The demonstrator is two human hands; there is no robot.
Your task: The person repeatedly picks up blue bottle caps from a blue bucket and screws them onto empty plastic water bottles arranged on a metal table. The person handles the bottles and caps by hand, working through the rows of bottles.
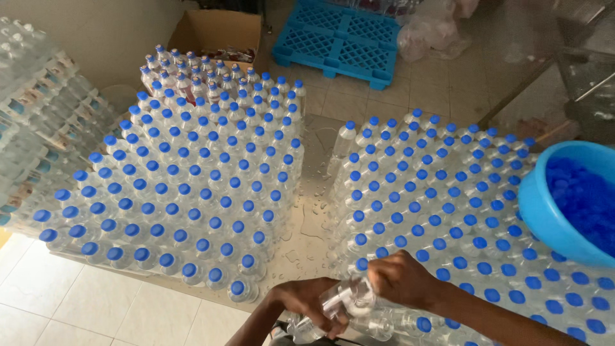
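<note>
My left hand (309,307) grips the body of a clear plastic water bottle (346,306), tilted low in the middle of the view. My right hand (400,279) closes over the bottle's neck and top, hiding whether a cap is on it. Both hands hover at the near edge of the right group of capped bottles (442,211). A blue basin (564,202) full of loose blue caps sits on top of that group at the right.
A larger block of blue-capped bottles (192,179) stands on the tiled floor at the left, with a wet gap (311,211) between the two groups. Wrapped bottle packs (32,115) are stacked at far left. A cardboard box (218,32) and a blue pallet (339,35) lie behind.
</note>
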